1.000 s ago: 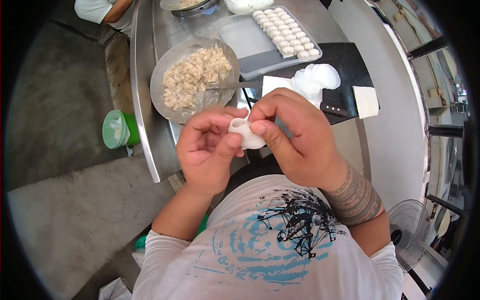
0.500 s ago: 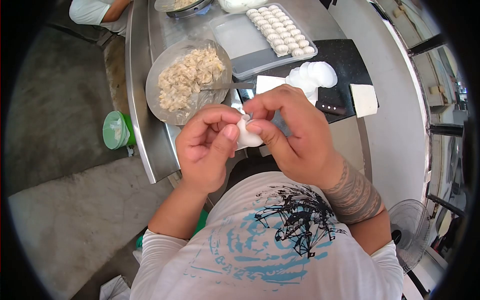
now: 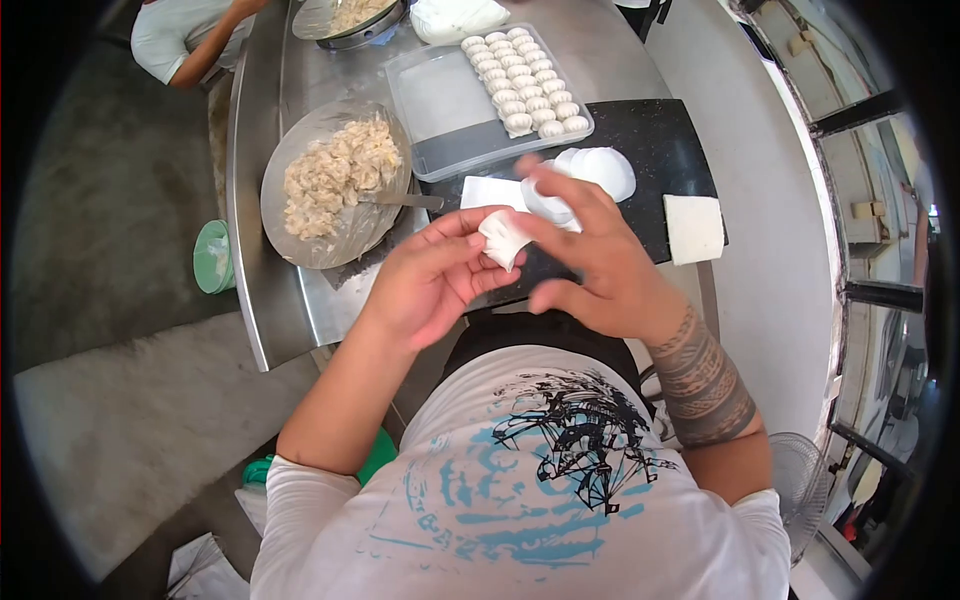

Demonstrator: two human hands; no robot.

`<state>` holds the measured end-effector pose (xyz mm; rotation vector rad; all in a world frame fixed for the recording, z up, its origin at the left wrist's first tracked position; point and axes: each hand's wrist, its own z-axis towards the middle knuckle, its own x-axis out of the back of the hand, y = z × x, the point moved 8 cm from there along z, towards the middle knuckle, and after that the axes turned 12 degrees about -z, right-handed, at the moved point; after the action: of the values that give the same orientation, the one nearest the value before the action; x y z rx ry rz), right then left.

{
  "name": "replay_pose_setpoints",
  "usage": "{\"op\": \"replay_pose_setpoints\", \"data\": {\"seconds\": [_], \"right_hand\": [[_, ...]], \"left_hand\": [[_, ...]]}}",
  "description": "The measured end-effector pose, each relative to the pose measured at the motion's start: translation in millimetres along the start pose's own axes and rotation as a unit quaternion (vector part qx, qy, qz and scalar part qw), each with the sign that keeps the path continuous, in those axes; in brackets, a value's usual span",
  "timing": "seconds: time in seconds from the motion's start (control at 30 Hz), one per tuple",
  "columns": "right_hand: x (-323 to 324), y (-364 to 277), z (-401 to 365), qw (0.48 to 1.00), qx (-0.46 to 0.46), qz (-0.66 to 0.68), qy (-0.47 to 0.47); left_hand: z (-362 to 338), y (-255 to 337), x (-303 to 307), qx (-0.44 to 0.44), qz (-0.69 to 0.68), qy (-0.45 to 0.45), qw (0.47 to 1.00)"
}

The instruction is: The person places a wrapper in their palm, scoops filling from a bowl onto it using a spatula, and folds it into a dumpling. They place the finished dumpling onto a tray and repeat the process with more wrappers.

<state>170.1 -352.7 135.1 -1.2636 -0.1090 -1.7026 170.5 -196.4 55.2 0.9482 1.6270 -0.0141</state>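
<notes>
A white pleated dumpling (image 3: 503, 240) rests in the fingers of my left hand (image 3: 425, 275), tilted, with its folds facing up. My right hand (image 3: 600, 245) is just right of it, fingers spread and somewhat blurred, holding nothing. Behind the right hand lies a stack of round white wrappers (image 3: 605, 172), partly covered by the fingers. To the left stands a wide bowl of pale chopped filling (image 3: 340, 175), with a flat metal spatula (image 3: 405, 200) stuck in it. Farther back, a clear plastic tray (image 3: 430, 95) bears rows of finished dumplings (image 3: 525, 80) along its right side.
A black stone slab (image 3: 650, 130) lies on the steel table (image 3: 250, 220); a folded white cloth (image 3: 693, 228) sits at its right edge. A green bucket (image 3: 213, 258) stands on the floor at left. Another person's arm (image 3: 210, 45) shows at upper left. A fan (image 3: 800, 480) stands lower right.
My right hand has let go of the dumpling and opened away to the right. The left hand keeps the dumpling, now turned to show its pleats. The view has shifted slightly.
</notes>
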Motion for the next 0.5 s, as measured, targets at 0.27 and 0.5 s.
{"op": "replay_pose_setpoints", "data": {"seconds": [0.27, 0.5], "right_hand": [[29.8, 130.4, -133.6, 0.960, -0.279, 0.000, -0.005], [22.5, 179.7, -192.3, 0.935, -0.354, 0.022, -0.026]], "left_hand": [[62.9, 19.8, -6.7, -0.162, 0.422, 0.099, 0.887], [176.3, 36.6, 21.0, -0.250, 0.723, 0.177, 0.620]]}}
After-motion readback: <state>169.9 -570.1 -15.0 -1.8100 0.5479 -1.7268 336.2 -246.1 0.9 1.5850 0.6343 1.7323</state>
